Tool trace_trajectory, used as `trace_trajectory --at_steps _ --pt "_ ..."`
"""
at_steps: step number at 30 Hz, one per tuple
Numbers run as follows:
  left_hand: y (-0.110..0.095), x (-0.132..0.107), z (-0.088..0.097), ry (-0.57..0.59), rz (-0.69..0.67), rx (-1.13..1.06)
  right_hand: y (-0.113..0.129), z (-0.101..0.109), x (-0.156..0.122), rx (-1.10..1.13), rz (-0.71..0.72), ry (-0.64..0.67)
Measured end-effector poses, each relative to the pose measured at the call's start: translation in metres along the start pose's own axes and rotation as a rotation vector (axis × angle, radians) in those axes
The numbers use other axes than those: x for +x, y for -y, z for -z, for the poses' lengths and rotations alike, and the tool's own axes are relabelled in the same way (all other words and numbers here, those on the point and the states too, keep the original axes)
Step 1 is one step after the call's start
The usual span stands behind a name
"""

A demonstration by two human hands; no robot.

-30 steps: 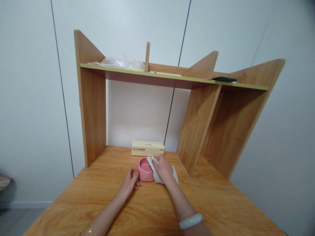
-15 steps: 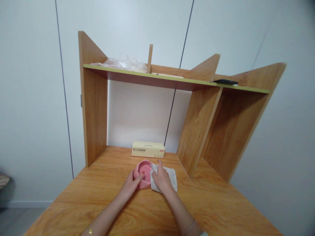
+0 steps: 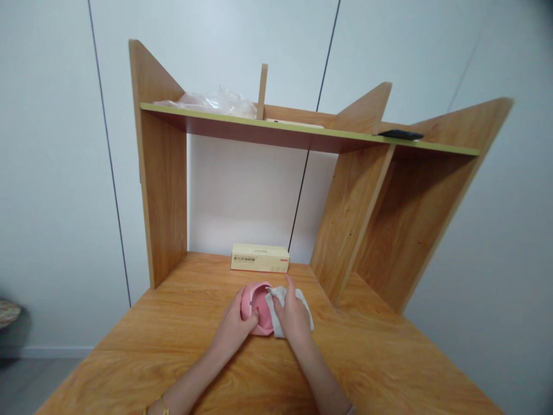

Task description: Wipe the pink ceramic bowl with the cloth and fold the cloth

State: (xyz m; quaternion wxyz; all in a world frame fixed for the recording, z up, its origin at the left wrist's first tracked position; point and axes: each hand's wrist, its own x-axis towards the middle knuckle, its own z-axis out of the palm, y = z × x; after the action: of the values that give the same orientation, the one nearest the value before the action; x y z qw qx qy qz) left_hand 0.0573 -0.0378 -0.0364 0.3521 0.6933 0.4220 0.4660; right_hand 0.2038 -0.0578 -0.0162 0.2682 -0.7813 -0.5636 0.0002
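A pink ashtray [image 3: 261, 304] with a notched rim is tilted above the wooden desk, its hollow facing right. My left hand [image 3: 235, 320] grips it from the left, thumb inside the hollow and fingers round the outer wall. A light grey cloth [image 3: 306, 301] is bunched in my right hand [image 3: 295, 316]. Part of the cloth presses against the ashtray's right rim and reaches into it. My right index finger points up and away, while the other fingers are partly hidden by the cloth.
Behind my hands, a long cream box [image 3: 259, 258] with printed lettering lies on the desk [image 3: 190, 346]. The wooden hutch [image 3: 164, 190] rises around it. On its upper shelf are a clear plastic bag [image 3: 220, 104], a flat white item [image 3: 294, 124] and a dark flat object [image 3: 401, 134].
My left hand has tipped the ashtray more to the right, so its outer left wall shows. My right hand has shifted slightly right with the cloth against the rim. The view has tilted slightly.
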Motion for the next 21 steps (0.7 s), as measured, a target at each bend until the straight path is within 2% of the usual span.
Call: trace_trajectory --at_steps 3,10,12,16,18,21 --pt "-0.001 0.0 -0.001 0.0 -0.002 0.008 -0.005 0.0 0.002 0.071 -0.022 0.088" --pt "-0.018 -0.002 0.004 0.068 -0.008 0.032 -0.001 0.012 0.003 -0.013 0.074 -0.006" --pt "-0.02 -0.003 0.006 0.075 -0.003 0.038 -0.003 0.01 0.003 -0.04 0.044 0.013" --pt "-0.022 -0.002 0.008 0.062 0.011 0.051 -0.007 0.005 0.004 0.044 -0.001 0.081" --pt "-0.023 -0.002 0.008 0.076 -0.003 0.064 -0.006 0.006 0.002 0.051 0.021 0.053" --pt "-0.026 -0.003 0.009 0.114 -0.056 0.117 0.001 0.013 -0.001 -0.004 0.137 -0.043"
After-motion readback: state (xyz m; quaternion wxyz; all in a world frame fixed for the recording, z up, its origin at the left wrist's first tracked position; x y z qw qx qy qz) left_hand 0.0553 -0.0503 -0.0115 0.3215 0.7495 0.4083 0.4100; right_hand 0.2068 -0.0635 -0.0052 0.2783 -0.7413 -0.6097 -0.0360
